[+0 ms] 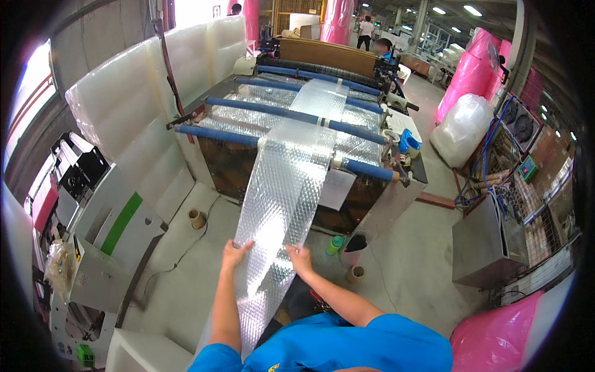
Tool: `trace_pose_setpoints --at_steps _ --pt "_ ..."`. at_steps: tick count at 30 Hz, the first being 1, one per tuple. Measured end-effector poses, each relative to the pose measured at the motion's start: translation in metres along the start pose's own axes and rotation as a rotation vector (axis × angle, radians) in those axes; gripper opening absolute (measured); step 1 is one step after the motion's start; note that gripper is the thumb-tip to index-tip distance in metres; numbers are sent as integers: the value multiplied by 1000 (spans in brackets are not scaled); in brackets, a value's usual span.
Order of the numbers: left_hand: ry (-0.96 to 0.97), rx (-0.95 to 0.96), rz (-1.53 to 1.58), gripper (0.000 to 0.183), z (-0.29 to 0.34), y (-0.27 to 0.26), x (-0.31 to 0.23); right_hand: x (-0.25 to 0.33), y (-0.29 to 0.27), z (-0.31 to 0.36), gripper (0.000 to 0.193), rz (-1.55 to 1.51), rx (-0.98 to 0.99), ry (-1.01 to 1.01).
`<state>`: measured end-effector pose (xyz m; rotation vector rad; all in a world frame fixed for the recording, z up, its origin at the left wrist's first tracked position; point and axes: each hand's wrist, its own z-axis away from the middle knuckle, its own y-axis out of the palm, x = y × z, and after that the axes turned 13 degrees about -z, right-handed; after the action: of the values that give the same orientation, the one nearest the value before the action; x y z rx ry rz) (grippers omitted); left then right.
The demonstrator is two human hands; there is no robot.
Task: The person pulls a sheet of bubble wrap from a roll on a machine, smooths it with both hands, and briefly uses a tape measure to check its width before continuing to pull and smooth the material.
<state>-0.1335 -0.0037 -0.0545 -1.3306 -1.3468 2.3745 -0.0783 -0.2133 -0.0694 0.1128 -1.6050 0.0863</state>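
A long strip of clear bubble wrap (273,204) runs from the blue rollers of a machine (356,168) down toward my body. My left hand (234,254) grips the strip's left edge, with the thumb on top and the other fingers mostly hidden. On the opposite edge, my right hand (300,259) pinches the film between thumb and fingers. Between both hands the wrap hangs slightly slack and shiny, and it passes down beside my left forearm. At the machine, the strip lies over the front blue roller (217,134).
White wrapped stacks (133,93) stand along the left wall. A grey machine panel (118,232) is at left. Cardboard cores (197,218) and a green bottle (334,245) stand on the floor. At right are a metal cabinet (486,248) and pink rolls (468,80). People are farther back.
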Motion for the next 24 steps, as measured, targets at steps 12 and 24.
trace_pose_setpoints --at_steps 12,24 --pt "253 -267 205 32 62 -139 -74 130 7 75 40 -402 256 204" --pt "-30 -45 -130 50 -10 1 7 -28 -18 24 37 -85 261 183"
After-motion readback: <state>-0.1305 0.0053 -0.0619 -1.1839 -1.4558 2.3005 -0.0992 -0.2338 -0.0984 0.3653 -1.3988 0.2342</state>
